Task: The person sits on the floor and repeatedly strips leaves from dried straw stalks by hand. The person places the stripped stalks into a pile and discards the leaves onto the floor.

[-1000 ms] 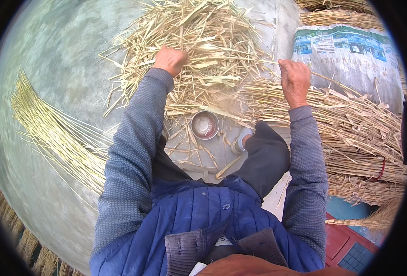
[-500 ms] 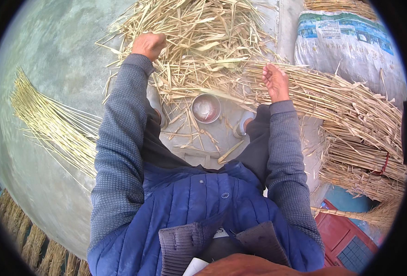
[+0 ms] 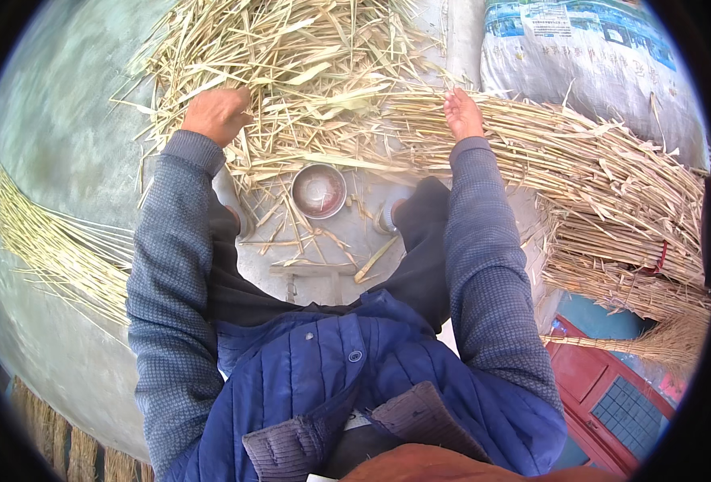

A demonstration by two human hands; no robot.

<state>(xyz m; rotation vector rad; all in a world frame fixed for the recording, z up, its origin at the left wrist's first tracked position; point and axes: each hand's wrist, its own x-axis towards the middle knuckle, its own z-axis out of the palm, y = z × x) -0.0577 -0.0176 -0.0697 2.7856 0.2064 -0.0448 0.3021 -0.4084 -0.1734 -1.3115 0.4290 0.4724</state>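
Observation:
My left hand [image 3: 217, 115] is closed in a fist over the left side of a heap of loose dry husks and cut stalks [image 3: 283, 56]. Whatever it grips is hidden. My right hand [image 3: 463, 113] has its fingers curled and pinched together above the near end of a thick bundle of dry stalks [image 3: 580, 153]. Anything between those fingertips is too small to make out. Below and between the hands, a round metal bowl [image 3: 319, 191] stands on the ground between my feet, with a pale patch inside.
A sheaf of stripped pale stalks [image 3: 66, 249] lies at the left on the concrete floor [image 3: 66, 128]. A white woven sack [image 3: 572, 68] sits at the far right. More stacked stalks [image 3: 620, 257], a broom-like bundle [image 3: 653, 345] and a red door-like panel [image 3: 604, 386] are at the right.
The view has swung, so the surroundings sit further left. My left hand has come nearer to me, still in a fist. My right hand has reached slightly farther away, fingers still curled.

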